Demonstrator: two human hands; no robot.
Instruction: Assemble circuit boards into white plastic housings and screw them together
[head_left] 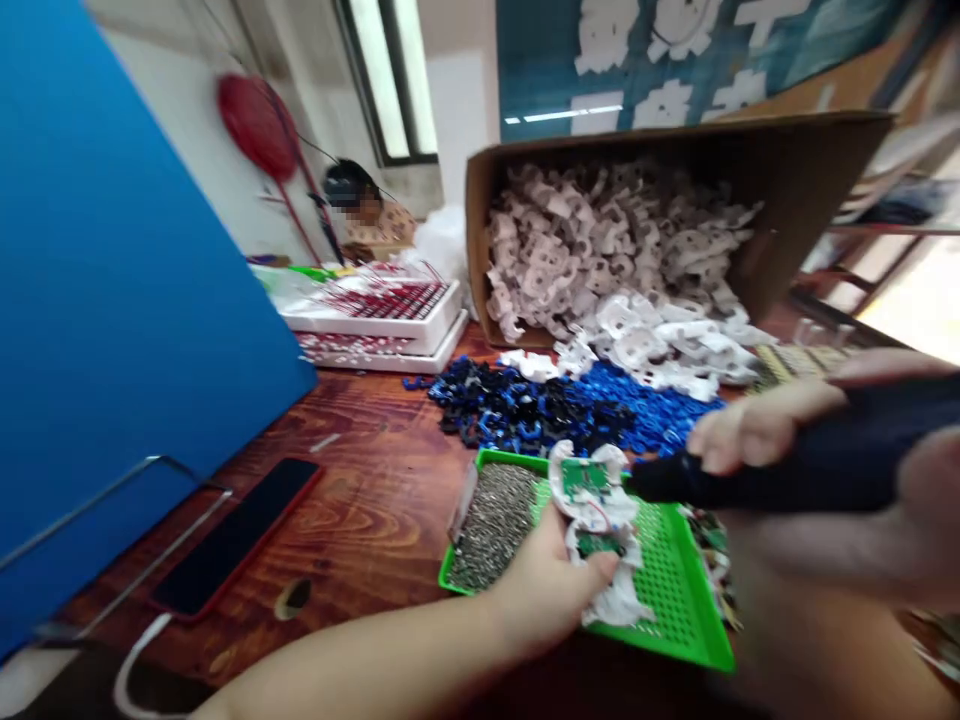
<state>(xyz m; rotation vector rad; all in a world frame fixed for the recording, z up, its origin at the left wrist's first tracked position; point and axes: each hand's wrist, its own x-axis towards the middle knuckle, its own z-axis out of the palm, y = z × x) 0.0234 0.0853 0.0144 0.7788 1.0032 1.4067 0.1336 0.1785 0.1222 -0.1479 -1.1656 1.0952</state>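
My left hand (551, 580) is closed on a white plastic part with a small green circuit board (596, 500), held just above a green perforated tray (675, 620). My right hand (810, 430) grips a black electric screwdriver (750, 475); its tip touches the part beside the circuit board. A heap of small grey screws (491, 525) fills the tray's left end.
A tipped cardboard box (795, 170) spills white plastic parts (615, 270) onto a wooden table (360, 500). Blue and black clips (555, 405) lie before it. A dark phone (236, 535) lies left. A blue panel (97, 300) stands far left. White foam trays (390, 315) and a seated person (367, 215) are behind.
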